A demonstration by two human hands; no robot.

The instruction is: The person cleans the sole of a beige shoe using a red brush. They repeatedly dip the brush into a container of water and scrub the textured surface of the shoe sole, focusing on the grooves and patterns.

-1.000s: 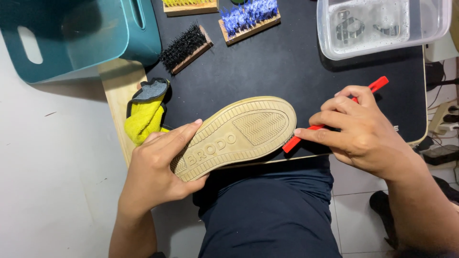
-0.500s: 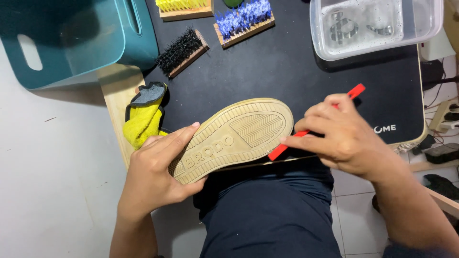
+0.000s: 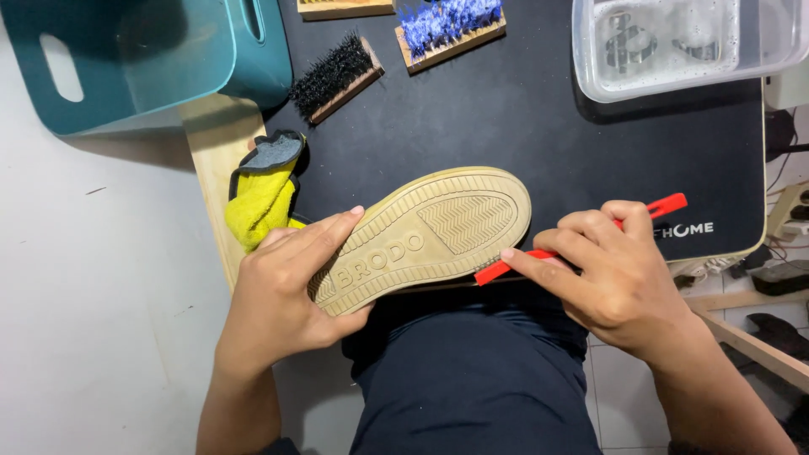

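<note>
A shoe (image 3: 438, 232) lies sole up at the near edge of the black mat (image 3: 522, 126), its tan ribbed sole facing me. My left hand (image 3: 286, 278) grips the heel end, fingers spread over the sole. My right hand (image 3: 611, 270) holds a thin red brush (image 3: 666, 206) by its handle, and the brush's head touches the shoe's side next to the toe end. The upper of the shoe is hidden under the sole.
A yellow and grey cloth (image 3: 261, 194) lies at the mat's left edge. A black brush (image 3: 335, 77), a blue brush (image 3: 449, 25) and a third brush (image 3: 345, 7) sit farther back. A teal bin (image 3: 143, 59) stands back left, a clear water tub (image 3: 674, 42) back right.
My right hand and the red brush have slid left along the shoe's side toward me. My left hand still holds the heel end.
</note>
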